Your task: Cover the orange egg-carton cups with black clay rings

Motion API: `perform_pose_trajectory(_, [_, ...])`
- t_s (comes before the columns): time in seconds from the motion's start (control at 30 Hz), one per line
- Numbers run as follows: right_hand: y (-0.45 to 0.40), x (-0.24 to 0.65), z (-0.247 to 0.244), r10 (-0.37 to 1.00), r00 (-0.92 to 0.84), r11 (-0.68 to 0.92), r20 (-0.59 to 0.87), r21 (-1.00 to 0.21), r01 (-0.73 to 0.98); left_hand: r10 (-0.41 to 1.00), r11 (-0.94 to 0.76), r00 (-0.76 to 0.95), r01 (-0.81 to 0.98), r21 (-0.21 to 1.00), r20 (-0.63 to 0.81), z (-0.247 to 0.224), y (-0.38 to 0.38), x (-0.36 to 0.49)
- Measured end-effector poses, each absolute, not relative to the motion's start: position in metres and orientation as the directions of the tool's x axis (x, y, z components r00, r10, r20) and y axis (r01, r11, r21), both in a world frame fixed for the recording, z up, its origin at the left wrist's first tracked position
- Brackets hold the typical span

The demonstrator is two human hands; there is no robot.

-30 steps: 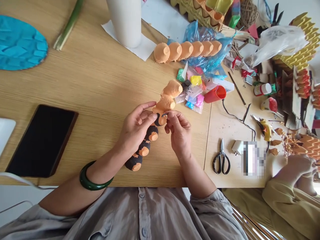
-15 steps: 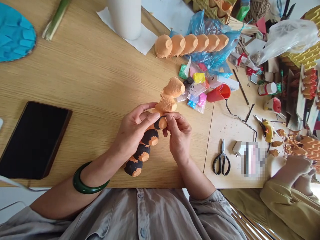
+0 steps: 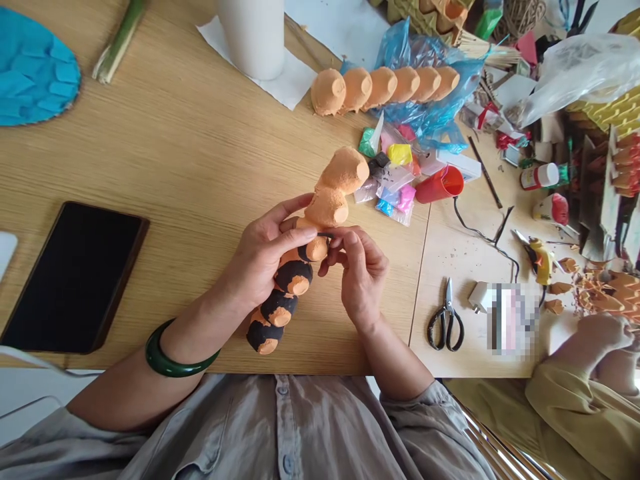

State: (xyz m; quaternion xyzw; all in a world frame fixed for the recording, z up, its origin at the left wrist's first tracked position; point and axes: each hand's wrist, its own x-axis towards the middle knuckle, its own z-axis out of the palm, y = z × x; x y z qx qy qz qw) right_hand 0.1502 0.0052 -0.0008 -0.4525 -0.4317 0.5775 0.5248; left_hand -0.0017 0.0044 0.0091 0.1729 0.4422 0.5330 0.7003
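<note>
A row of egg-carton-like cups (image 3: 330, 205), coated in orange clay, slants across the table before me. Its lower cups carry black clay patches (image 3: 280, 307) around their orange ends; the upper two are plain orange. My left hand (image 3: 260, 250) is closed around the row's middle, thumb on top. Between the thumb and forefinger of my right hand (image 3: 363, 273) is pinched a thin black clay strip (image 3: 324, 234), lying at the upper edge of the middle cup by my left thumb. Part of that cup is hidden by my fingers.
A second orange row (image 3: 383, 87) rests on blue plastic. Coloured clay packets (image 3: 399, 155), a red cup (image 3: 440, 185) and scissors (image 3: 445, 317) lie to the right, a tablet (image 3: 75, 277) to the left. A co-worker's hands (image 3: 605, 333) are at far right.
The cup row has shifted slightly down and left and turned a little in my left hand. My right fingers have drawn slightly away from the cup's side, with the black strip now showing between the hands.
</note>
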Motion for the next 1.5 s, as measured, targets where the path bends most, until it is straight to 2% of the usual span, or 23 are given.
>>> perform_pose_trajectory(0.23, [0.005,0.151,0.001,0.996,-0.005,-0.087,-0.088,-0.977,-0.197,0.902,0.384,0.083,-0.6,0.702,-0.423,0.013,0.004,-0.006])
perform_pose_trajectory(0.37, [0.01,0.151,0.002,0.96,-0.104,-0.28,-0.261,-0.926,-0.253,0.897,0.373,0.087,-0.677,0.634,-0.434,0.015,0.006,-0.006])
perform_pose_trajectory(0.47, [0.013,0.151,0.002,0.891,-0.225,-0.45,-0.394,-0.833,-0.321,0.897,0.368,0.082,-0.684,0.63,-0.435,0.016,0.007,-0.006])
perform_pose_trajectory(0.53, [0.015,0.151,0.002,0.868,-0.244,-0.496,-0.433,-0.796,-0.348,0.898,0.371,0.087,-0.677,0.636,-0.431,0.016,0.008,-0.006])
perform_pose_trajectory(0.67, [0.018,0.154,0.004,0.873,-0.219,-0.488,-0.437,-0.798,-0.355,0.901,0.397,0.148,-0.659,0.639,-0.408,0.016,0.007,-0.007])
perform_pose_trajectory(0.93, [0.023,0.158,0.01,0.802,-0.373,-0.59,-0.467,-0.715,-0.374,0.849,0.518,0.307,-0.639,0.568,-0.429,0.019,0.009,-0.014])
perform_pose_trajectory(1.1, [0.022,0.156,0.01,0.801,-0.376,-0.591,-0.466,-0.718,-0.368,0.829,0.548,0.312,-0.614,0.568,-0.464,0.02,0.008,-0.016])
perform_pose_trajectory(1.37, [0.022,0.158,0.002,0.809,-0.385,-0.57,-0.444,-0.754,-0.327,0.896,0.439,0.24,-0.607,0.663,-0.374,0.019,0.007,-0.016])
perform_pose_trajectory(1.5, [0.022,0.158,0.003,0.831,-0.372,-0.531,-0.414,-0.79,-0.306,0.88,0.471,0.253,-0.566,0.677,-0.401,0.022,0.008,-0.016])
